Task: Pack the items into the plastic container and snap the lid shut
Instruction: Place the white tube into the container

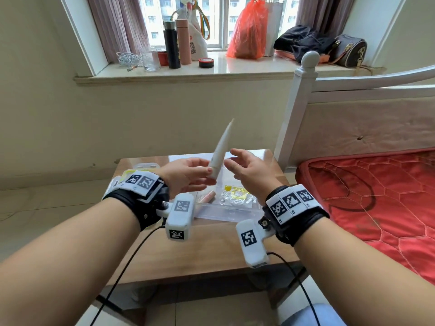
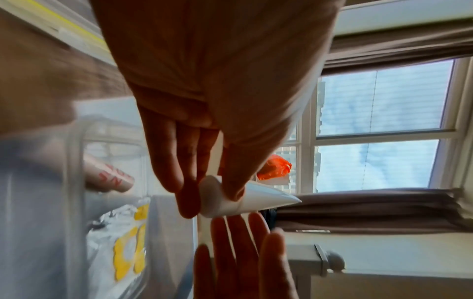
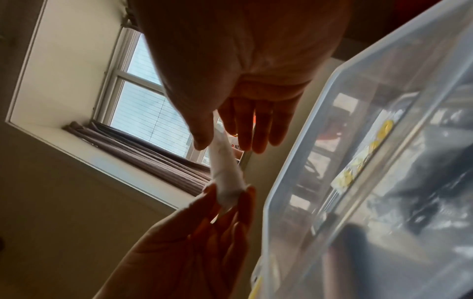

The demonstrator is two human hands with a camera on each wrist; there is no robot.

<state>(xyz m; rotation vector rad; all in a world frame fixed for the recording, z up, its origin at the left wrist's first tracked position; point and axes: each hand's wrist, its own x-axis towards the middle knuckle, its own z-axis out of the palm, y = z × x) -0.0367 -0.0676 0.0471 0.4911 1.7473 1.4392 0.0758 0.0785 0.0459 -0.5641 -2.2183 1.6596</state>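
My left hand (image 1: 208,175) pinches the cap end of a white tapered tube (image 1: 221,149) between thumb and fingers, its flat end pointing up and away. In the left wrist view the same tube (image 2: 258,199) pokes out past my left hand (image 2: 212,200). My right hand (image 1: 237,161) hovers open just right of the tube, fingers relaxed. Its thumb and fingers (image 3: 256,145) flank the tube (image 3: 226,174) without gripping it. Below both hands, the clear plastic container (image 1: 226,216) stands open on the table. It holds a pink tube (image 1: 207,197) and a clear packet with yellow print (image 1: 236,196).
The container's lid (image 1: 146,165), yellow-edged, lies behind my left wrist on the small wooden table (image 1: 211,250). A bed with a red cover (image 1: 376,196) and a white bedpost (image 1: 303,95) stand to the right. Bottles and bags crowd the window sill (image 1: 211,69).
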